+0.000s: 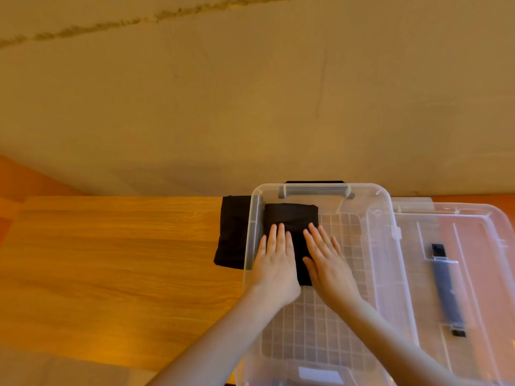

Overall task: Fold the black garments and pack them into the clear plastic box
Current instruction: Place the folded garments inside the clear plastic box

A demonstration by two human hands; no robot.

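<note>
Wood-grain counter [111,260] fills the left side of the view, bare and orange-brown, running back to a tan wall [250,93]. Further right, a second black garment [231,235] lies folded on the counter, touching the outside of the left wall of the clear plastic box [250,246]; part of it shows through that wall. Inside the box, a folded black garment [291,218] sits on the gridded floor in the far-left corner, close to the left wall and near the grey handle [315,190] at the far end. The left hand [274,263] lies flat on the near-left part of this garment, its grip released, fingers straight and together, pressing down. Just beside it, the right hand [327,263] also lies flat, grip released, fingers spread slightly, resting on the garment's right edge and partly on the box floor. Both forearms reach in over the near rim. To the right of the box, its clear lid [473,274] lies flat on the counter, touching the box, with a dark grey latch strip [447,291] running along it.
</note>
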